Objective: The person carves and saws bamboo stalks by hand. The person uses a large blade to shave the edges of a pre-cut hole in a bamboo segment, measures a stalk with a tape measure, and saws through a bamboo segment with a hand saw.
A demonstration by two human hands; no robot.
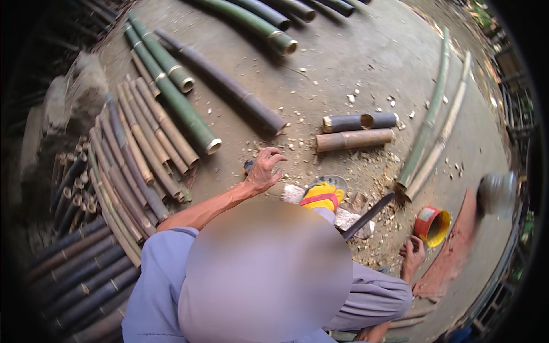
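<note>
The wearer's own hands are not in view. A co-worker's near hand (264,170), fingers loosely spread and empty, hovers close to 3 short bamboo pieces (354,140) at its 2 o'clock, lying from 9 to 3. The far hand (413,251) rests on the ground (343,63), beside 1 machete (366,217) and 1 red cup (432,226).

Two short bamboo pieces (354,140) are lying side by side on the bare ground, well apart from the long poles. The nearer one is pale brown and whole. The farther one is darker, showing a hollow cut end partway along. Pale chips are lying scattered around both. Closer in, a long dark blade (369,215) is resting at a slant, its lower end lying across a pale block (355,220).
</note>
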